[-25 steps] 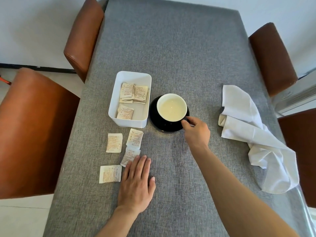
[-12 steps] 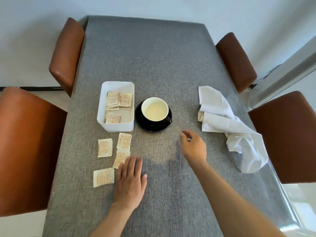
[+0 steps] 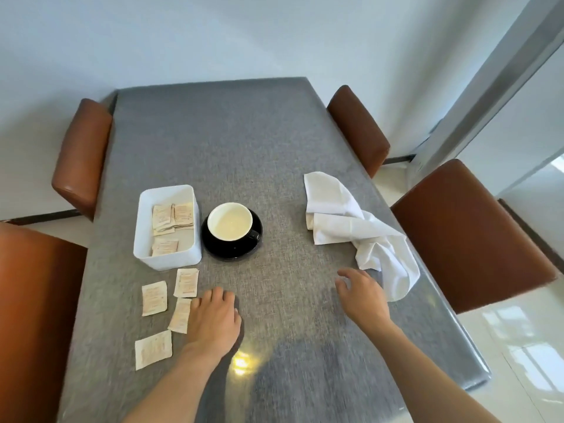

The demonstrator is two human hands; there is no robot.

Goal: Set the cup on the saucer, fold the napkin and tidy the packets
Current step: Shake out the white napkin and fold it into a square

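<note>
A cup (image 3: 229,221), black outside and cream inside, stands on a black saucer (image 3: 232,250) in the middle of the grey table. A crumpled white napkin (image 3: 360,230) lies to the right. Several paper packets (image 3: 154,298) lie loose on the cloth in front of a white box (image 3: 166,257) that holds a few more. My left hand (image 3: 212,322) rests flat on the table, touching one loose packet. My right hand (image 3: 361,296) hovers with fingers apart, empty, just before the napkin's near end.
Brown leather chairs stand around the table: one at far left (image 3: 81,157), one at near left (image 3: 33,315), one at far right (image 3: 358,126) and one at near right (image 3: 470,236). The table's right edge (image 3: 451,315) runs close beside the napkin.
My right hand let go of the cup's handle and drew back and right toward the napkin. The cup stays on the saucer. My left hand has not moved; the view tilted up.
</note>
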